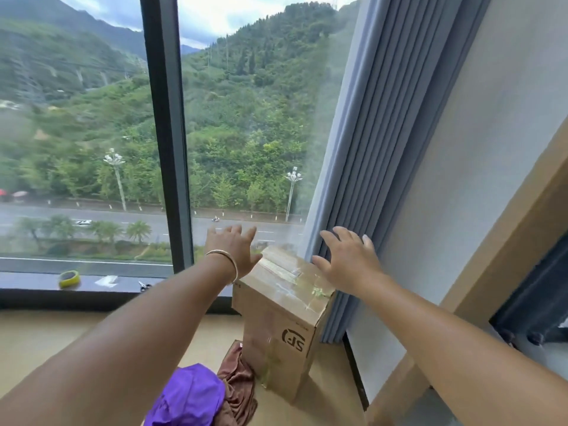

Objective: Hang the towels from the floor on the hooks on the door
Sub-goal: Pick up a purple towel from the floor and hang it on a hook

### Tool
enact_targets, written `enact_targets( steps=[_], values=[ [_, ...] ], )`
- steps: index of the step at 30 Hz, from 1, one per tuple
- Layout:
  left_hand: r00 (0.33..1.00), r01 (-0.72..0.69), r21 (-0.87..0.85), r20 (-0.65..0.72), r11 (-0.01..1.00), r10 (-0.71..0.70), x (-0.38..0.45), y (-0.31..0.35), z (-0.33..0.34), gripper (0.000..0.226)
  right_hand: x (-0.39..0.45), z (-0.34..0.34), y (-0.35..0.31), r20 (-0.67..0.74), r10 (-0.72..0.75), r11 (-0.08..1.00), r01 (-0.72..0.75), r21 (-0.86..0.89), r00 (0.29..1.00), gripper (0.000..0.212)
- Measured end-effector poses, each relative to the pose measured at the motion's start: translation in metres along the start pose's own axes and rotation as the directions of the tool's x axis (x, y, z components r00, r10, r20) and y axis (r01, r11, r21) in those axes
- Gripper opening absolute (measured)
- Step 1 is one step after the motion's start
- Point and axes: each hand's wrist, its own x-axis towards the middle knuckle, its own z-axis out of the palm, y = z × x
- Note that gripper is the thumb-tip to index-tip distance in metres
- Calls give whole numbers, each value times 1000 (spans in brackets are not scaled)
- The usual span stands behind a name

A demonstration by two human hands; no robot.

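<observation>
A purple towel (187, 398) lies crumpled on the floor at the bottom of the view, with a brown towel (238, 382) bunched beside it on the right. Both lie against the foot of a tall taped cardboard box (276, 327). My left hand (232, 249), with a bracelet on the wrist, is stretched out with straight fingers above the box's left top edge. My right hand (349, 256) is spread open over the box's right top edge, in front of the curtain. Neither hand holds anything. No door or hooks are in view.
A large window with a dark frame (167, 149) fills the back. On its sill (30, 282) lie a roll of green tape (69, 278) and small scissors (144, 285). A grey-blue curtain (362, 167) hangs at the right beside a wall with wooden trim (504, 250).
</observation>
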Motion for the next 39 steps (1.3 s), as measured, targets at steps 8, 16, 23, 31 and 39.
enact_targets(
  steps=[8, 16, 23, 31, 39],
  values=[
    [987, 129, 18, 90, 992, -130, 53, -65, 87, 69, 107, 91, -53, 107, -179, 983, 175, 50, 978, 59],
    [916, 296, 15, 280, 955, -289, 58, -101, 216, 65, 187, 235, -115, 192, -430, 900, 404, 162, 882, 49],
    [734, 521, 29, 495, 853, -465, 33, -110, 351, 62, 217, 388, -148, 361, -644, 758, 627, 180, 675, 53],
    [570, 608, 40, 674, 793, -470, -36, -101, 531, 64, 195, 566, -183, 526, -697, 657, 728, 197, 487, 51],
    [529, 646, 20, 708, 763, -467, -111, -85, 722, 64, 133, 749, -217, 610, -700, 615, 748, 249, 373, 49]
  ],
)
